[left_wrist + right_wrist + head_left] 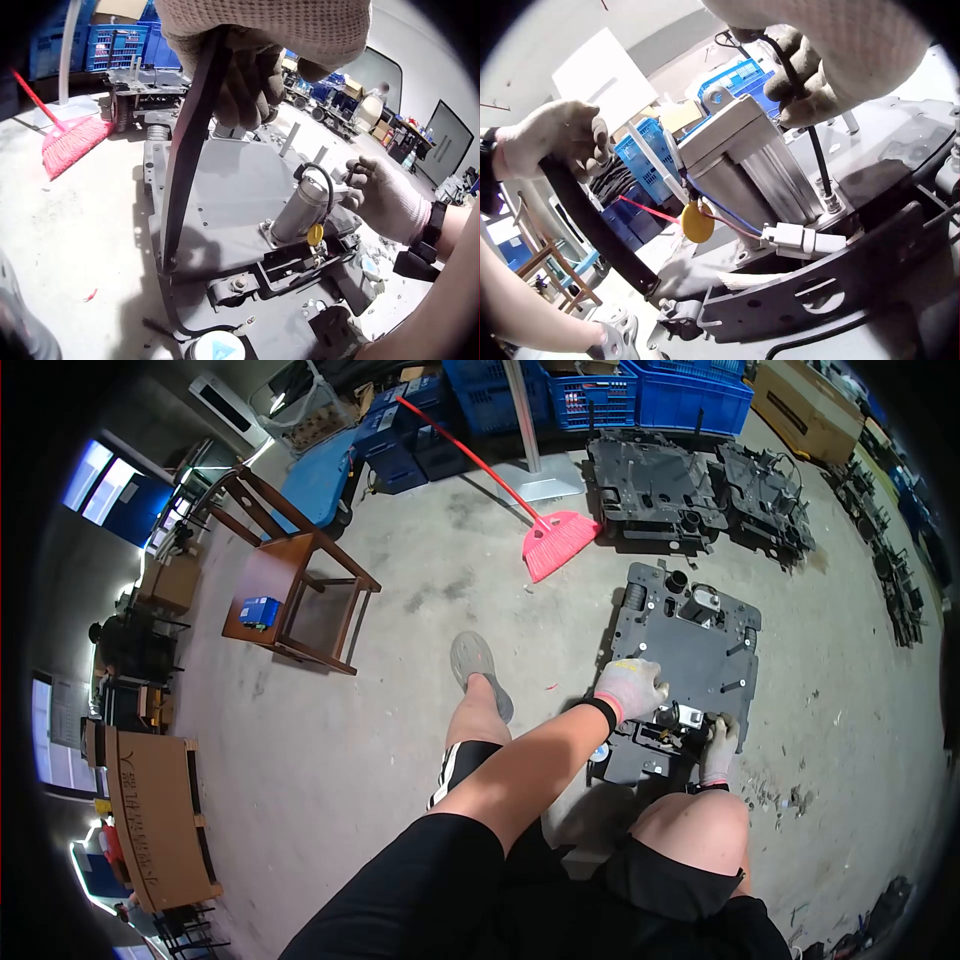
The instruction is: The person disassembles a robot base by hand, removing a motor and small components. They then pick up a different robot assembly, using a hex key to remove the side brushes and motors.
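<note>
My left hand (630, 688), in a pale glove, grips the top of a flat black bar (191, 150). The bar slants down to the edge of a dark grey metal chassis (690, 640) on the floor. On the chassis stands a silver motor housing (742, 161) with a yellow disc (697, 222), thin wires and a white connector (802, 240). Beside it my gloved right hand (718, 750) pinches a thin black bent rod (817, 150). Its lower end meets a bolt (829, 201) at the motor's base; whether it is a hex key I cannot tell.
Two similar chassis (655, 490) lie farther ahead, near blue crates (690, 400). A red broom (560, 543) leans in front of them. To the left stands a wooden chair (275, 575) with a small blue box (259, 612) on its seat. Debris (790, 800) litters the floor at right.
</note>
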### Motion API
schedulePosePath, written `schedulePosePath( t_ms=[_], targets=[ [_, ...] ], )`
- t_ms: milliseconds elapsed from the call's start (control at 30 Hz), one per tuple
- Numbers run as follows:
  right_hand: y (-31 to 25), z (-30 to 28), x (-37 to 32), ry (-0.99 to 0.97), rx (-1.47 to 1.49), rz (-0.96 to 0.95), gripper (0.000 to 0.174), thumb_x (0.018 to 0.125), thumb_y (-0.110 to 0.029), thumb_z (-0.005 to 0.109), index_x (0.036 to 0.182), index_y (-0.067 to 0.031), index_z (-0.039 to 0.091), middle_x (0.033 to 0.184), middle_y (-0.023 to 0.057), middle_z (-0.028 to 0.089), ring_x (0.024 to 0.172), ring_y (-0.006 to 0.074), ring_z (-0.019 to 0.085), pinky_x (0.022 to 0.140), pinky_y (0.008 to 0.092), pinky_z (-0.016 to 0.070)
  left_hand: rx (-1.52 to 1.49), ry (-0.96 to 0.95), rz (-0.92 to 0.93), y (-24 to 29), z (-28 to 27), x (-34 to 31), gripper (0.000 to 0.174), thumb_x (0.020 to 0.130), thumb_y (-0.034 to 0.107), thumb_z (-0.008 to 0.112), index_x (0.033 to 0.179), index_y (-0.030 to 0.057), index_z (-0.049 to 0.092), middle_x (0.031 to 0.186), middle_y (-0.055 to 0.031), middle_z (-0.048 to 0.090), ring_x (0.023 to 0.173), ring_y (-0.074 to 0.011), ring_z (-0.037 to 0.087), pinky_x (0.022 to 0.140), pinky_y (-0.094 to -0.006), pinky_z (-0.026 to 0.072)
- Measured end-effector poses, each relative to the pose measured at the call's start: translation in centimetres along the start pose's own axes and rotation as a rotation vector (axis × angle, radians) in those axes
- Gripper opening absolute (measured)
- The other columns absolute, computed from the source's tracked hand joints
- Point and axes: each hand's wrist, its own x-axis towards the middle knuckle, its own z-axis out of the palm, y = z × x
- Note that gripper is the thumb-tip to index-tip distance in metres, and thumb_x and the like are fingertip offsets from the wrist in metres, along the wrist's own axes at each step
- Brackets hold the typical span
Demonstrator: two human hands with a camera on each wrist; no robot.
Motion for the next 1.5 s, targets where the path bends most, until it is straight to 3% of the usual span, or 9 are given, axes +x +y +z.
schedulePosePath(
  t_ms=[167, 267, 367, 467, 800, 1000, 1067, 1267, 1500],
  targets=[
    [0.2, -0.1, -0.6, -0.1, -0.192, -0.248, 0.029, 0.101, -0.019, 0.042, 0.117, 0.0023, 0.054, 0.104, 0.011, 0.064, 0.09, 0.0212, 0.06, 0.085, 0.0328, 0.0479, 0.008, 0.011, 0.007, -0.1, 0.1, -0.1, 0.038, 0.088, 0.039, 0.053, 0.092, 0.0041, 0.068, 0.099, -0.0173, 0.069, 0.097, -0.0323, 0.065, 0.089, -0.0418, 0.0499],
    [0.5, 0.2, 0.6, -0.02, 0.117, -0.001, 0.029, 0.103, -0.026, 0.04, 0.104, -0.0028, 0.057, 0.093, 0.0067, 0.062, 0.082, 0.0194, 0.059, 0.073, 0.0322, 0.0492, -0.001, 0.011, 0.003, -0.1, 0.0, 0.1, 0.038, 0.088, 0.039, 0.053, 0.092, 0.0042, 0.068, 0.098, -0.0172, 0.069, 0.097, -0.0323, 0.065, 0.089, -0.0417, 0.0499],
    [-1.4, 0.8, 1.1, -0.122, 0.469, 0.296, 0.024, 0.101, -0.027, 0.045, 0.082, -0.0139, 0.051, 0.071, -0.0013, 0.047, 0.062, 0.0114, 0.049, 0.051, 0.0267, 0.0385, 0.002, 0.027, 0.014, -0.2, 0.1, -0.2, 0.038, 0.088, 0.038, 0.053, 0.093, 0.0043, 0.068, 0.099, -0.0172, 0.069, 0.098, -0.032, 0.065, 0.089, -0.0416, 0.0498],
    [-1.9, 0.4, 3.1, -0.286, 0.272, 0.382, 0.019, 0.097, -0.023, 0.051, 0.082, -0.0115, 0.053, 0.067, -0.0007, 0.045, 0.061, 0.0114, 0.048, 0.052, 0.0269, 0.0391, 0.004, 0.015, 0.016, -0.1, 0.2, 0.0, 0.037, 0.088, 0.038, 0.053, 0.093, 0.0044, 0.068, 0.099, -0.0172, 0.069, 0.098, -0.0318, 0.065, 0.089, -0.0416, 0.0498],
    [-3.1, 1.8, -0.2, -0.068, -0.358, -0.259, 0.019, 0.09, -0.013, 0.06, 0.1, 0.0023, 0.062, 0.089, 0.009, 0.064, 0.083, 0.0184, 0.059, 0.08, 0.0318, 0.0471, 0.004, 0.018, 0.019, -0.2, 0.3, 0.0, 0.037, 0.088, 0.037, 0.052, 0.094, 0.0036, 0.068, 0.099, -0.0178, 0.069, 0.097, -0.032, 0.065, 0.089, -0.0417, 0.05],
    [-2.1, -0.2, 0.9, -0.029, -0.375, -0.164, 0.028, 0.099, -0.022, 0.049, 0.105, 0.0012, 0.064, 0.094, 0.0111, 0.067, 0.087, 0.02, 0.061, 0.08, 0.034, 0.0487, 0.008, 0.033, 0.053, -0.3, 0.3, 0.0, 0.037, 0.088, 0.037, 0.053, 0.093, 0.0044, 0.068, 0.099, -0.0185, 0.068, 0.096, -0.0331, 0.065, 0.088, -0.0429, 0.0501],
    [-2.0, -0.8, 2.1, 0.037, -0.085, -0.153, 0.029, 0.099, -0.023, 0.049, 0.105, 0.0011, 0.065, 0.091, 0.011, 0.068, 0.083, 0.0195, 0.062, 0.078, 0.0336, 0.0492, -0.009, 0.096, 0.063, -0.6, 0.6, 0.1, 0.036, 0.087, 0.038, 0.054, 0.093, 0.0051, 0.068, 0.099, -0.0191, 0.068, 0.096, -0.0339, 0.065, 0.087, -0.0435, 0.0504],
    [-13.8, 4.7, 2.9, -0.368, -0.352, -0.309, 0.026, 0.097, -0.02, 0.051, 0.103, 0.002, 0.064, 0.093, 0.0114, 0.068, 0.086, 0.0197, 0.064, 0.08, 0.0326, 0.0492, 0.012, 0.029, 0.034, -0.2, 0.5, 0.5, 0.038, 0.088, 0.04, 0.054, 0.097, 0.0054, 0.067, 0.103, -0.0173, 0.067, 0.101, -0.0327, 0.063, 0.089, -0.0429, 0.0493],
    [-9.5, 9.8, 4.8, -0.809, -0.597, -0.181, 0.026, 0.097, -0.023, 0.05, 0.103, -0.0009, 0.063, 0.096, 0.0137, 0.067, 0.091, 0.0249, 0.064, 0.084, 0.0348, 0.048, -0.007, 0.009, 0.016, -0.2, 0.2, 0.5, 0.037, 0.09, 0.038, 0.052, 0.095, 0.0045, 0.066, 0.1, -0.0158, 0.068, 0.098, -0.0321, 0.064, 0.087, -0.043, 0.0493]
  ],
)
